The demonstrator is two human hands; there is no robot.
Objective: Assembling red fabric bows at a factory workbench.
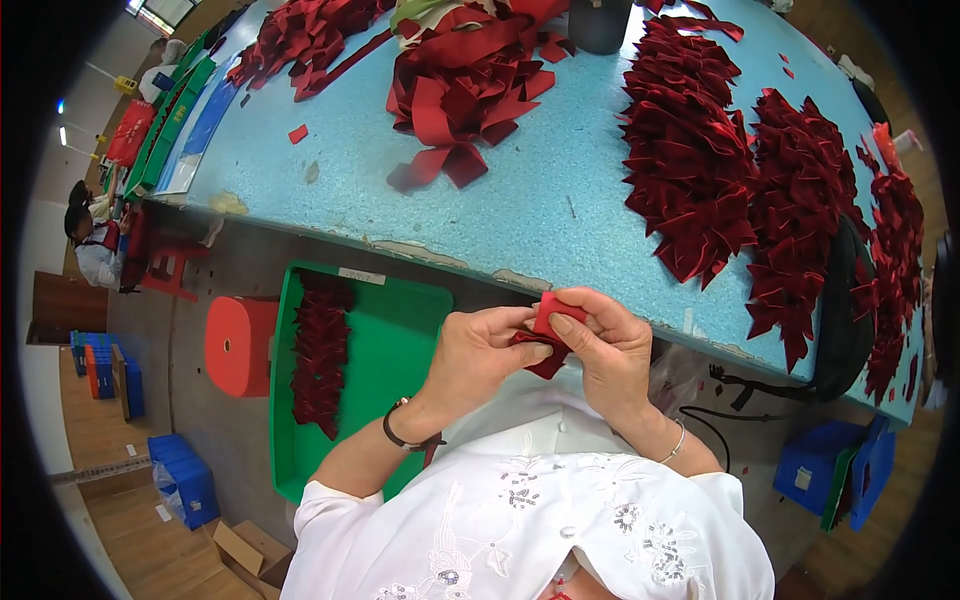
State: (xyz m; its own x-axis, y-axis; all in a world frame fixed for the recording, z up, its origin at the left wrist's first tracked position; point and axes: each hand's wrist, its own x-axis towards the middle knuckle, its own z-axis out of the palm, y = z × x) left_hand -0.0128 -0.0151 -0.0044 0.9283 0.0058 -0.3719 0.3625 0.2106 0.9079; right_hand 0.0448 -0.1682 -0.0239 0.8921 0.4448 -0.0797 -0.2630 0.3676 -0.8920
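Just off the near edge of the blue table, both hands meet on a small folded piece of red ribbon [548, 312]. My left hand [478, 358] pinches its darker lower fold between thumb and fingertips. From the other side, my right hand [612, 350] grips the brighter upper part, thumb in front and fingers behind. The fingers partly hide the piece. Beyond my hands lies a heap of loose red ribbon strips [450, 90]. Rows of folded dark red ribbon pieces [690, 150] lie on the table to the right.
A green tray [390, 300] with a row of folded red pieces [320, 350] sits below the table at left, beside a red stool [240, 345]. A black bag [845, 310] hangs at the table's right edge. Another person [98, 245] sits far left.
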